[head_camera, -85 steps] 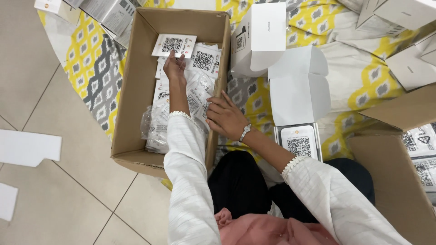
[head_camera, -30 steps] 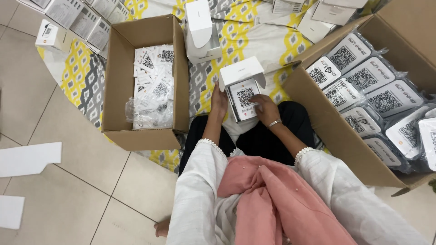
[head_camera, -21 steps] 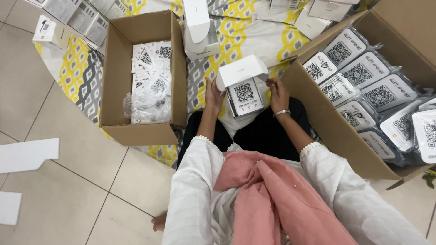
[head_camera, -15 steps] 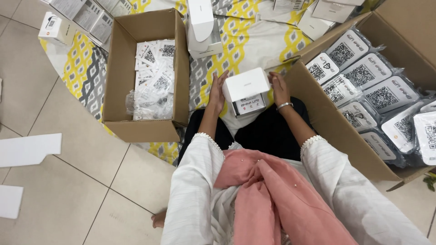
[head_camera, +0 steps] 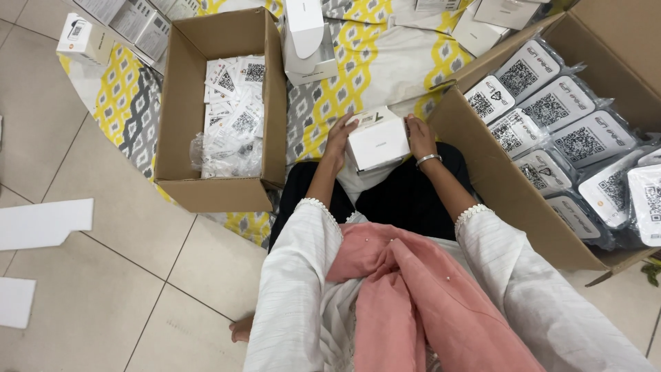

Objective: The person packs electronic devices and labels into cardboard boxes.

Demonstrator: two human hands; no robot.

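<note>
While both hands bracket it, the small white carton (head_camera: pixel 377 141) sits just above the lap, centre of view — left hand (head_camera: pixel 339 135) on its 9 o'clock side, right hand (head_camera: pixel 420 136) on its 3 o'clock side, fingers of both wrapped against the side walls, grasping the box between them. Looks like thin folded card: light, fairly stiff at the edges, but the broad faces would likely dent if squeezed — best held by opposite side walls near the corners, as now. Surface is smooth, so maybe a bit slippery. At 10 o'clock, an open cardboard box (head_camera: pixel 179 124) with loose printed slips; at 3 o'clock, a larger cardboard box (head_camera: pixel 496 179) packed with bagged white packs (head_camera: pixel 578 141). At 12 o'clock, another white carton (head_camera: pixel 306 34) on the yellow patterned cloth (head_camera: pixel 365 62). Tile floor (head_camera: pixel 103 296) at 7 o'clock.
</note>
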